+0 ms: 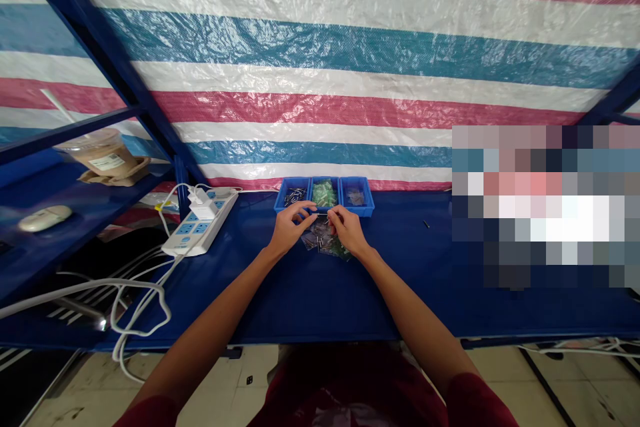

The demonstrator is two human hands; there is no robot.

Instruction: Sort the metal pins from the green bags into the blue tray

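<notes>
My left hand is at the front edge of the blue bins, its thumb and fingers apart around the near end of a small thin pale piece. My right hand pinches the other end of that piece; its exact kind is too small to make out. Below and between my hands lies a pile of small clear plastic bags, some with dark or metallic bits. The left blue bin holds thin dark and metallic pieces. Green packets fill the middle bin, and small clear bags lie in the right one.
A white power strip with plugs and looping white cables lies to the left on the blue table. A small dark piece lies right of the bins. On the left shelf are a drink cup and a mouse.
</notes>
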